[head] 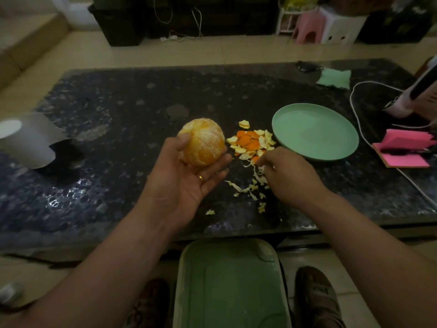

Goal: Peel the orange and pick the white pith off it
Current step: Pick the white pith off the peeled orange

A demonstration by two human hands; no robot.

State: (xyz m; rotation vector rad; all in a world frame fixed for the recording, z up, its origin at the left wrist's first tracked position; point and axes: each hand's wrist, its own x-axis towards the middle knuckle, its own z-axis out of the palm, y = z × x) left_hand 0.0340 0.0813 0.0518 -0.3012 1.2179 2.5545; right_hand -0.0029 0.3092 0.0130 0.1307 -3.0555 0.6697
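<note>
Head view: left hand (189, 183) cradles peeled orange (201, 142), thumb curled over it; right hand (286, 176) over pith scraps (246, 188) beside peel pile (250, 143), fingers bunched, grip cannot be told.

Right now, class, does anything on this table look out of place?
Yes: peel and pith scraps lie scattered straight on the table, beside the plate, which holds none of them.

Dim room, dark patterned worktop (123, 119)

Pale tiled floor (236, 50) beyond; a black cabinet (132, 24) stands against the far wall, pink stool (307, 29) and white stool (343, 29) right.
</note>
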